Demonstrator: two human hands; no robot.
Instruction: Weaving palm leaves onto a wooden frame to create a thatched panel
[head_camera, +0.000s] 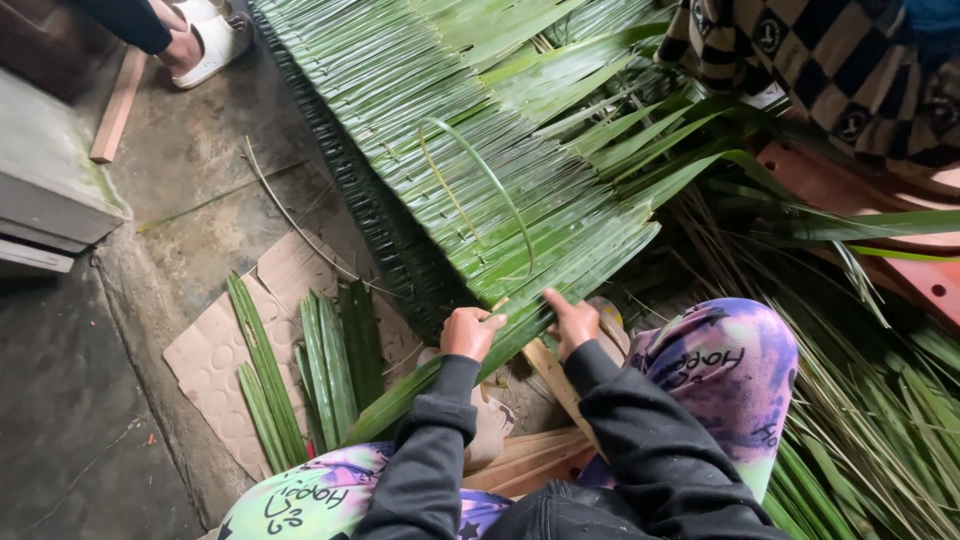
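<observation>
We've got our left hand (470, 333) and right hand (573, 322) both pinching one palm leaf (560, 285) tight, keeping it flat against the woven panel (450, 120).

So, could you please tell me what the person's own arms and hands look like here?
Both arms wear long dark charcoal sleeves with ribbed cuffs at the wrists. The left hand and right hand are bare: no gloves, rings or watch visible.
</observation>
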